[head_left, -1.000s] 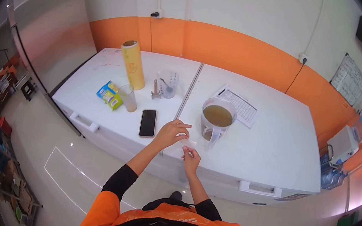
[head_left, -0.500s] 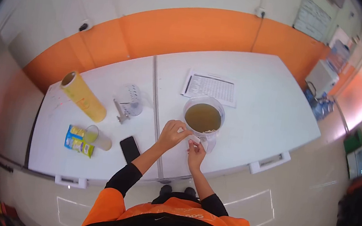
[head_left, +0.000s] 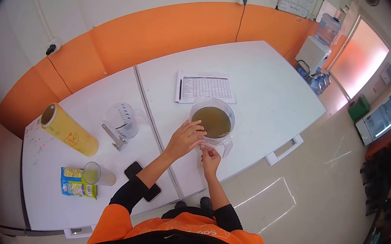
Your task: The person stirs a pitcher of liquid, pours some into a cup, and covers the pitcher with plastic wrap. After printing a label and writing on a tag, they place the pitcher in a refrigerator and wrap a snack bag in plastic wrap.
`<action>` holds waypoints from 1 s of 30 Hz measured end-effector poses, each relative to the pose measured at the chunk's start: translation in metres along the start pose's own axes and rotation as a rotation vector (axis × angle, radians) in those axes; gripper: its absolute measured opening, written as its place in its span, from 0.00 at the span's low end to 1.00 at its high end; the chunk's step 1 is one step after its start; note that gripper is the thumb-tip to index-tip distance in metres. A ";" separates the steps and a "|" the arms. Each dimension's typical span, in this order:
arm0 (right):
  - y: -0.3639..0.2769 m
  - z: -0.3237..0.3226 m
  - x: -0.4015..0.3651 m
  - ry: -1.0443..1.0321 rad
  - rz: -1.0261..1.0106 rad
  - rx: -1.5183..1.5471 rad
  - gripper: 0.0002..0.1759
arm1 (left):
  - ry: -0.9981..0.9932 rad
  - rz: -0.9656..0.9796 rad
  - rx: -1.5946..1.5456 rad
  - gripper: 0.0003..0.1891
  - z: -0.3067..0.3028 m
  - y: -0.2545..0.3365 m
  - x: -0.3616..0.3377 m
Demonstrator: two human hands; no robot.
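A clear plastic measuring jug [head_left: 233, 118] holds a murky brown-green liquid [head_left: 211, 121], and its handle points toward me. My left hand [head_left: 185, 139] rests against the jug's near left side, fingers stretched out and apart, the thumb low beside my right hand. Just left of the handle, my right hand [head_left: 210, 160] has its fingers pinched together by the jug's wall. Whatever is in that pinch is too small to make out. Behind the jug lies a printed table sheet [head_left: 208, 88] with a dark pen [head_left: 180, 90] along its left edge.
On the left stand a second clear jug [head_left: 121, 119], a metal tool [head_left: 113, 137], a yellow film roll [head_left: 70, 128], a cup of pale green liquid [head_left: 92, 173] and a blue-green packet [head_left: 76, 186]. A black phone [head_left: 151, 193] lies partly under my left forearm. A seam [head_left: 148, 108] divides the tabletops.
My view has turned right. My left hand has gone from pinching a small white strip to lying spread against the jug. My right hand stays pinched near the handle; the strip no longer shows clearly.
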State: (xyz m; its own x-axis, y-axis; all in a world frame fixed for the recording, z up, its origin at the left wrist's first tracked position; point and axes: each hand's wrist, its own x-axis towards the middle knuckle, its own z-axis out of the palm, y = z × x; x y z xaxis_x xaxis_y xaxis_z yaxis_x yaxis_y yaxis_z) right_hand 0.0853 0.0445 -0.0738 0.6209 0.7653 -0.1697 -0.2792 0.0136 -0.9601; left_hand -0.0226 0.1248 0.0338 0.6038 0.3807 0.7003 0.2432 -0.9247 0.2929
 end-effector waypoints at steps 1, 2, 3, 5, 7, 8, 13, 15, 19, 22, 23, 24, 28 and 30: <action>0.000 0.000 0.000 0.009 -0.008 -0.019 0.14 | 0.002 -0.007 -0.012 0.15 -0.001 0.001 0.000; 0.000 0.001 0.001 0.017 -0.017 -0.038 0.14 | 0.005 -0.014 -0.022 0.15 -0.001 0.001 0.001; 0.002 -0.001 0.002 0.014 -0.012 -0.046 0.15 | 0.010 -0.012 -0.024 0.14 -0.001 0.001 0.001; 0.006 -0.005 0.002 0.006 0.000 -0.063 0.16 | 0.021 -0.011 -0.028 0.14 0.000 0.000 0.000; 0.011 -0.007 0.003 0.007 0.047 -0.046 0.17 | 0.021 -0.011 -0.038 0.14 0.000 -0.001 -0.001; 0.013 -0.008 0.004 0.007 0.069 -0.036 0.17 | 0.021 -0.010 -0.041 0.13 0.000 -0.002 -0.001; 0.014 -0.012 0.010 -0.054 0.116 -0.154 0.18 | 0.020 -0.003 -0.051 0.14 0.001 -0.006 -0.003; 0.012 -0.018 0.010 -0.116 0.159 -0.292 0.19 | -0.005 0.000 -0.046 0.15 -0.004 -0.004 -0.003; -0.020 -0.051 0.006 -0.691 0.304 -1.003 0.22 | 0.099 -0.212 -0.131 0.21 -0.019 -0.001 -0.009; -0.055 -0.090 -0.019 -0.263 0.305 -1.264 0.29 | 0.205 -0.599 -0.552 0.29 -0.013 -0.016 -0.027; -0.059 -0.098 -0.024 -0.006 0.051 -1.416 0.31 | 0.216 -0.741 -0.738 0.33 -0.005 -0.024 -0.035; -0.087 -0.090 -0.029 0.060 -0.052 -1.259 0.34 | 0.224 -0.883 -0.926 0.36 0.004 -0.031 -0.042; -0.101 -0.066 0.005 0.033 -0.229 -0.660 0.40 | 0.113 -0.962 -1.065 0.48 0.035 -0.045 -0.035; -0.099 -0.061 0.014 -0.102 -0.100 -0.572 0.41 | -0.007 -0.741 -0.795 0.56 0.041 -0.031 -0.036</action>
State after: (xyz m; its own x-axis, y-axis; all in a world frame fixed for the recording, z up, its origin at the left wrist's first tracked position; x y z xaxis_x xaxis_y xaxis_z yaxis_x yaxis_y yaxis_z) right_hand 0.1665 0.0144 0.0053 0.5422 0.8367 -0.0772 0.2343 -0.2388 -0.9424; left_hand -0.0212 0.1398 -0.0273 0.5142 0.8400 0.1733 -0.0109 -0.1957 0.9806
